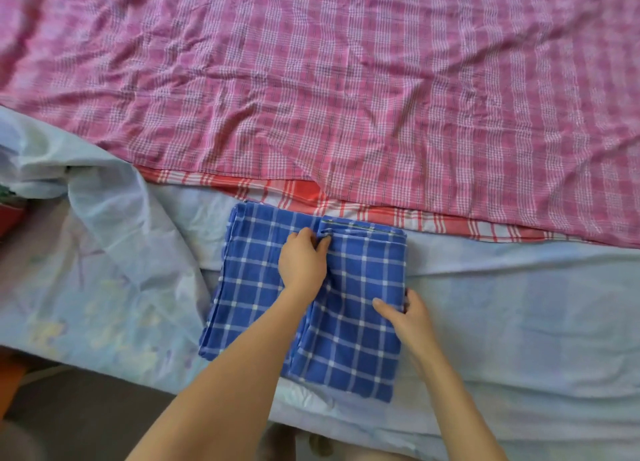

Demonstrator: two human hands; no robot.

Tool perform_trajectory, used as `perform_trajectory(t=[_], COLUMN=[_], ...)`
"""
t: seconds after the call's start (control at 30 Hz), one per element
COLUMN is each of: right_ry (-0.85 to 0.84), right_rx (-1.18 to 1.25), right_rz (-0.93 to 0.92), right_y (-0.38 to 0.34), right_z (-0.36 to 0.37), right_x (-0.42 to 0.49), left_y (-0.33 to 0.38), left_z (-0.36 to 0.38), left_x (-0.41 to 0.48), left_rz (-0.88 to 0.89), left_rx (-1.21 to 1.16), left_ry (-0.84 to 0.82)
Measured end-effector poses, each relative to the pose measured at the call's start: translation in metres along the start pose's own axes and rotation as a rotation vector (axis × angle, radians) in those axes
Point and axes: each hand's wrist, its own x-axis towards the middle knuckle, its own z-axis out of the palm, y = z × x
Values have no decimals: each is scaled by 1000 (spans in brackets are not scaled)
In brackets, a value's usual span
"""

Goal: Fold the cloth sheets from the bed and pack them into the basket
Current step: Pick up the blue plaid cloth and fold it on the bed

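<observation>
A bed (519,322) fills nearly the whole view, its near part covered by a pale blue sheet (502,287) that bunches into loose folds at the left. Across the far part lies a wide pink checked sheet (346,80), spread out flat and creased. From under its near edge shows a strip of a red-and-white checked sheet (398,215). Just in front of that strip, on the pale blue sheet near the bed's front edge, lies a blue checked cloth (353,339) with white lines, folded into a thick rectangle; its right half lies doubled over the left, with a fold line running down the middle. The left hand (303,261) rests on the upper middle of this cloth, its fingers curled onto the top end of the folded flap, pinching it. The right hand (407,317) holds the cloth's right edge, thumb on top and fingers wrapped around the side. At the far left edge a small part of something red (10,215) shows, too cut off to identify.
</observation>
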Motion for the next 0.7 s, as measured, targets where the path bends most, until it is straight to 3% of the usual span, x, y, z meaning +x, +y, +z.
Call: perform_trajectory(t=[0.1,0.2,0.33,0.43,0.5,0.7], right_ry=[-18,-53,-192,-339,-364,144], right_rx=[106,-1,-202,-422,-514,-596], right_rz=[-96,-242,-394,-380,-375,-438], right_y=[-35,-69,-87,-84,-73,-53], right_z=[9,46,135,188,202,168], right_x=[-30,-70,-94,-87,-83,-66], left_y=[-13,-51,-109,-143,-157,-170], left_z=[-25,-67,-124,-143,-144,-111], left_x=[-12,-36,-62,-70,-72,-65], left_rz=[-24,-79,-345,-507,-472,-210], left_rx=[-223,-406,-753,-778,-705,-292], left_ry=[42,46,-64,-72,-13,194])
